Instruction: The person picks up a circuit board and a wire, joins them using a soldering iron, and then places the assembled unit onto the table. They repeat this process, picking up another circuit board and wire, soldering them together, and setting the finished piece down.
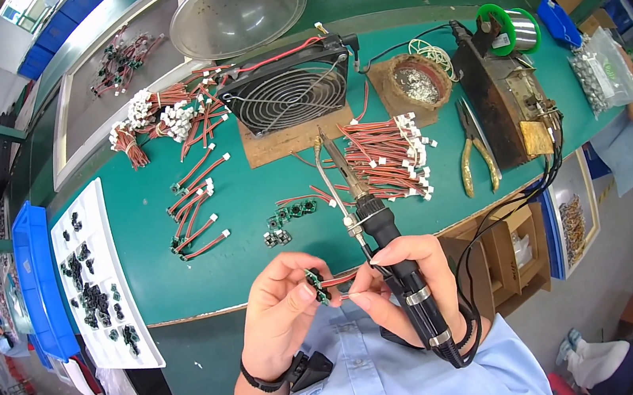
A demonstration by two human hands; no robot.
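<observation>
Pinched between the thumb and fingers of my left hand (279, 310) is a small green circuit board (317, 286). Red wire (337, 281) runs from it toward my right hand (415, 276), whose thumb and finger come together near the wire. That same hand is closed round a black soldering iron (377, 217) with a thin metal feed tube (330, 180) clamped along it. The iron's tip points away from me, over the mat and short of the fan. Beyond my hands lie several loose green boards (290, 213) and a pile of red wire leads with white connectors (387, 156).
A caged fan (291, 93) stands at the back, beside a solder-dross dish (420, 81). Pliers (476, 148), a black soldering unit (507, 92) and a solder spool (510, 30) are at right. A white tray of parts (120, 255) and blue bin (39, 274) stand left.
</observation>
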